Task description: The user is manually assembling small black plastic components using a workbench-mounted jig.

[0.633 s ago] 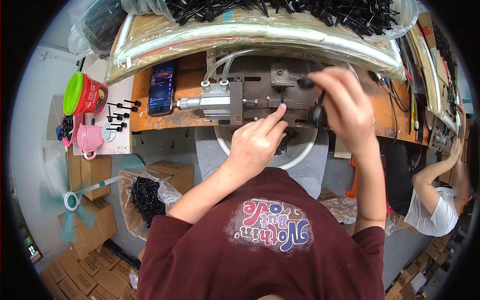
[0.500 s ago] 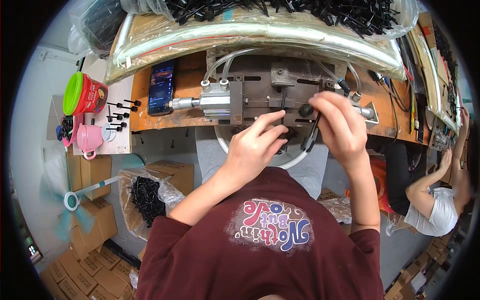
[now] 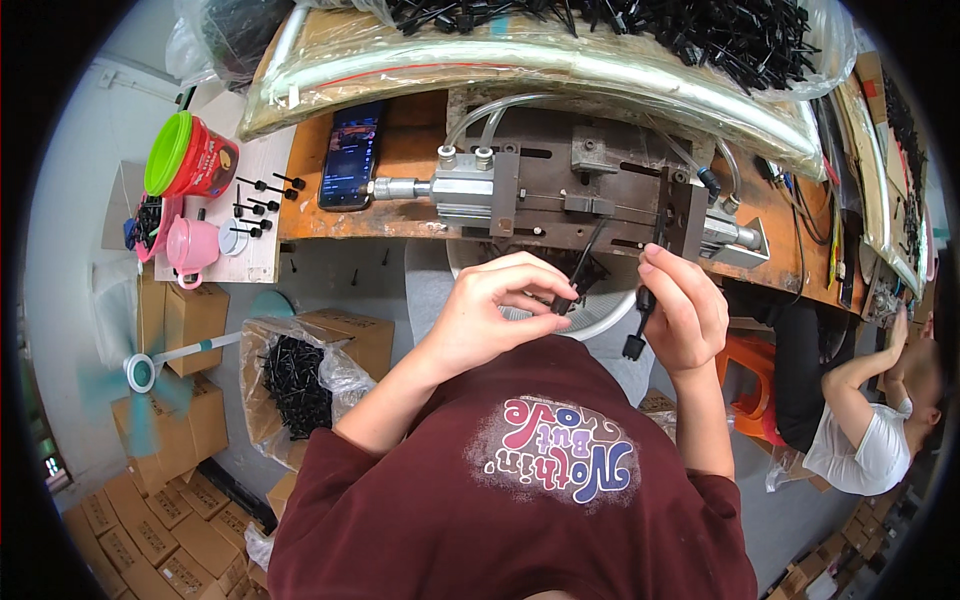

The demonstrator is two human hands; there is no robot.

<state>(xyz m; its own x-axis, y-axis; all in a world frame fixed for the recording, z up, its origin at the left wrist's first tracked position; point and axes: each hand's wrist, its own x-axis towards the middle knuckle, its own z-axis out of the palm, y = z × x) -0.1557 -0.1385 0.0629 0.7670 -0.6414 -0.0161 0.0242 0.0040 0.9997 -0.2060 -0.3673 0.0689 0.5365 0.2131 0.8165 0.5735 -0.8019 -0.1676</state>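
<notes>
In front of my shirt, my left hand [image 3: 500,308] pinches a slim black stem with a thicker end [image 3: 563,304]; its thin shaft slants up toward the small metal block [image 3: 588,205] at the middle of the clamping fixture [image 3: 550,172]. On the right, my right hand [image 3: 688,312] has its fingers curled round black stem parts. One of these, a black stem with a knobbed end [image 3: 634,346], hangs below the fingertips, and a thin black piece points upward from them. Below the fixture, a round white basin [image 3: 612,322] holds more black parts, partly hidden by my hands.
Air cylinders with clear hoses flank the fixture, the left cylinder [image 3: 465,192] beside a phone [image 3: 350,160]. A pile of black stems [image 3: 690,40] lies on the film-covered shelf. At left are a red tub [image 3: 205,160], a pink cup [image 3: 192,245] and a fan [image 3: 140,372]. Another person [image 3: 860,430] sits at right.
My right hand has come down and away from the fixture, its knobbed black stem now pointing downward. My left hand has drawn back from the fixture's middle with a black stem. The view has shifted slightly.
</notes>
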